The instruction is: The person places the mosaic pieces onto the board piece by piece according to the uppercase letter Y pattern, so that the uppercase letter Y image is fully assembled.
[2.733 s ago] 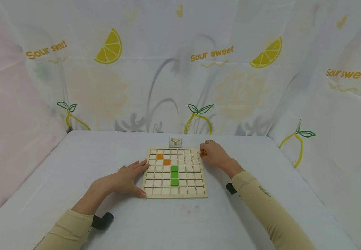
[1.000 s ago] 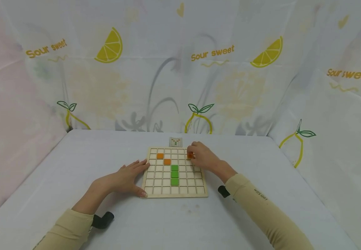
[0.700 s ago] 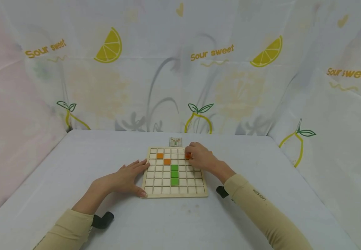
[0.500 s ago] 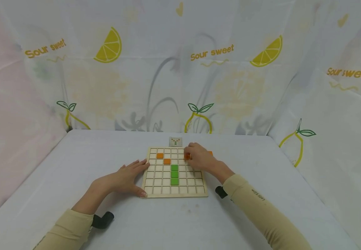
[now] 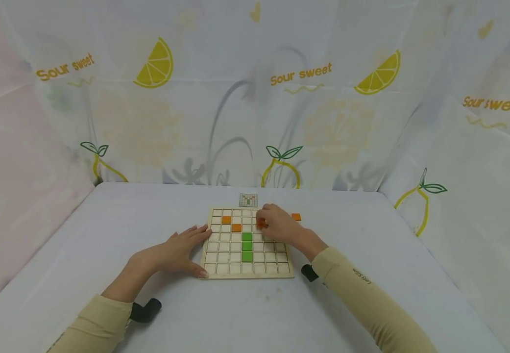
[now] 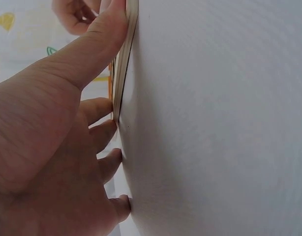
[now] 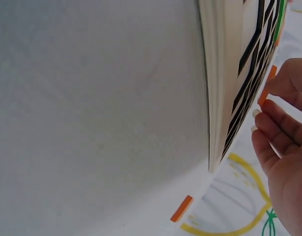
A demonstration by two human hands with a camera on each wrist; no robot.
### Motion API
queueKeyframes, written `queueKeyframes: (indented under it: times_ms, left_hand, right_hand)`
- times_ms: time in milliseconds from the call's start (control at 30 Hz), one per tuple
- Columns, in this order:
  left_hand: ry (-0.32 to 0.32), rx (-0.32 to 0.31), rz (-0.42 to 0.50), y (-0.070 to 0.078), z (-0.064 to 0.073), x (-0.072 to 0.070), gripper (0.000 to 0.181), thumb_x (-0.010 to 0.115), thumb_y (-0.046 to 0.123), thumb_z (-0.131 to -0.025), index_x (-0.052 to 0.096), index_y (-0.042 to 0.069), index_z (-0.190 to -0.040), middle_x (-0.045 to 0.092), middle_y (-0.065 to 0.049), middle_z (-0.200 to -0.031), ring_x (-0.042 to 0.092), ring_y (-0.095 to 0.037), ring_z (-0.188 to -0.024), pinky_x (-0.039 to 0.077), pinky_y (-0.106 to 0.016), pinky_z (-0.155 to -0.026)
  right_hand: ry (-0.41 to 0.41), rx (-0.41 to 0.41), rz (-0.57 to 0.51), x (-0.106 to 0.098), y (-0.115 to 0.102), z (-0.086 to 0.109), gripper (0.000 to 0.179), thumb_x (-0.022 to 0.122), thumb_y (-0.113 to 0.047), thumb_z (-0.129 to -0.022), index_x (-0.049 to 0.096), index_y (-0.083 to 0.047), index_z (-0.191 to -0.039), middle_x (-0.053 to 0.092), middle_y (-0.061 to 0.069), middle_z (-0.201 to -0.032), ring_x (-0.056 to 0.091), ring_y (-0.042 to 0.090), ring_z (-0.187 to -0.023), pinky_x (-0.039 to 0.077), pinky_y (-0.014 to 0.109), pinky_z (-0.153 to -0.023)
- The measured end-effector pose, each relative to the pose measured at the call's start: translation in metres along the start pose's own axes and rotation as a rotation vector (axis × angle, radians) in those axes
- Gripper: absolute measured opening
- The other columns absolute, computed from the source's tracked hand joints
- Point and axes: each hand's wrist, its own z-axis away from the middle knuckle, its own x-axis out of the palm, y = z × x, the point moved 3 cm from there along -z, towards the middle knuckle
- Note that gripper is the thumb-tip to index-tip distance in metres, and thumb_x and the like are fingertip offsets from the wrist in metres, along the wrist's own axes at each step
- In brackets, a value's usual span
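A square wooden grid board (image 5: 247, 268) lies on the table. Set in its cells are two orange tiles, one being the orange tile (image 5: 236, 228), and a column of three green tiles (image 5: 247, 246). My left hand (image 5: 173, 252) rests along the board's left edge, fingers spread, thumb at the near corner; the left wrist view shows the thumb on the rim. Over the board's upper right cells, my right hand (image 5: 283, 225) pinches another orange tile (image 7: 267, 86) between thumb and fingertips. That hand hides some cells beneath it.
Right of the board's far corner lies a loose orange tile (image 5: 296, 216). Behind the board sits a small pattern card (image 5: 248, 200) with a coloured grid. White printed cloth walls (image 5: 325, 122) stand behind and beside the white table (image 5: 219, 314).
My right hand has carried the pinched orange tile from beyond the board's right edge leftward over the cells, uncovering a loose orange tile there. The left hand stays put.
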Motion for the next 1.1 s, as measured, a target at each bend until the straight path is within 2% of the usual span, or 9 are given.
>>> queueKeyframes:
  times_ms: [133,433,900,1100]
  left_hand:
    - [-0.001,-0.001,0.000,0.0001,0.0003,-0.0002,0.111,0.083,0.056,-0.071,0.030,0.007,-0.156,0.021,-0.015,-0.166,0.016,-0.044,-0.152,0.013,-0.073,-0.116]
    - [0.001,-0.001,-0.002,0.0001,0.0003,-0.0001,0.111,0.083,0.056,-0.071,0.030,0.007,-0.156,0.022,-0.015,-0.166,0.016,-0.044,-0.152,0.013,-0.073,-0.116]
    - [0.001,0.001,-0.004,-0.0001,0.0004,0.0000,0.112,0.082,0.057,-0.071,0.030,0.008,-0.156,0.021,-0.014,-0.166,0.016,-0.043,-0.152,0.013,-0.073,-0.116]
    - [-0.001,-0.005,-0.004,-0.0002,0.0004,0.0001,0.111,0.082,0.057,-0.071,0.030,0.008,-0.156,0.021,-0.014,-0.166,0.016,-0.043,-0.153,0.013,-0.072,-0.116]
  right_hand:
    - [-0.015,0.011,0.002,0.0011,-0.0033,-0.0002,0.014,0.062,-0.001,-0.086,0.065,-0.014,-0.089,0.057,-0.001,-0.090,0.047,0.017,-0.085,0.043,0.029,-0.076]
    - [-0.009,-0.024,0.017,0.0031,-0.0067,0.0001,0.013,0.065,-0.002,-0.085,0.065,-0.015,-0.089,0.057,-0.001,-0.089,0.047,0.016,-0.084,0.043,0.030,-0.075]
    - [-0.019,-0.040,0.033,0.0043,-0.0091,0.0009,0.018,0.061,0.002,-0.084,0.064,-0.015,-0.089,0.054,-0.001,-0.089,0.046,0.016,-0.084,0.043,0.030,-0.076]
    - [-0.034,-0.042,0.091,0.0069,-0.0086,0.0007,0.017,0.061,-0.002,-0.087,0.065,-0.018,-0.091,0.054,-0.005,-0.091,0.048,0.014,-0.087,0.046,0.028,-0.079]
